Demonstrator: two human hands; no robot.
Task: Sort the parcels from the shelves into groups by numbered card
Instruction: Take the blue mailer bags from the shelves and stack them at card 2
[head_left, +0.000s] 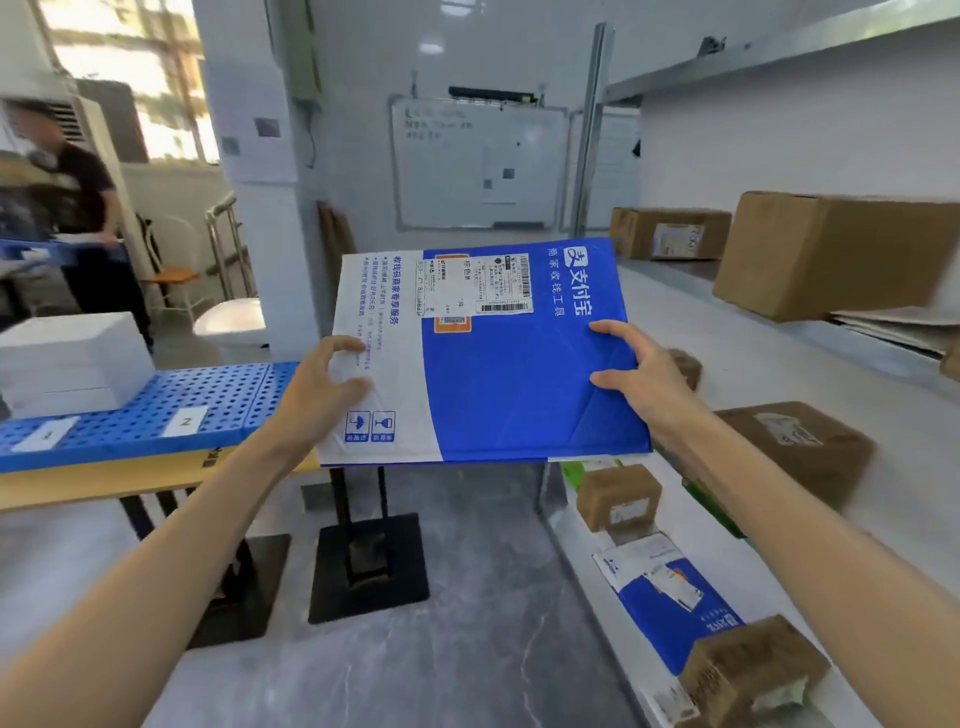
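White walls, a whiteboard (478, 161) and a grey marbled floor sit behind what matters, which is the pair of hands out front. The left hand (327, 384) grips the white edge of a flat blue-and-white mailer (493, 374), thumb and forefinger curled over its top face and the other fingers hidden beneath. The right hand (639, 379) clamps the blue edge opposite in the same way. Between them the mailer is held up in the air, roughly level, between the shelves (727, 332) on the right and the blue perforated table (234, 395) on the left, touching neither. Its shipping label (483, 283) faces up, toward the far end, and I'd say this is the reading step: find the number on that label before moving. Doing it well means keeping the soft packet flat and taut so the label doesn't crease. Then carry it left and lay it by the matching card rather than tossing it. On the table I can read one card marked 2 (185, 421); the card beside it (49, 434) is too blurred to read, and a white box (67, 358) stands just behind them. On the shelves sit brown cartons: a large one (831, 254) on the tier beside the mailer and, lower down, a small box (618, 496) and another blue mailer (670, 597). Another person (88, 208) stands beyond the table, at the far left.
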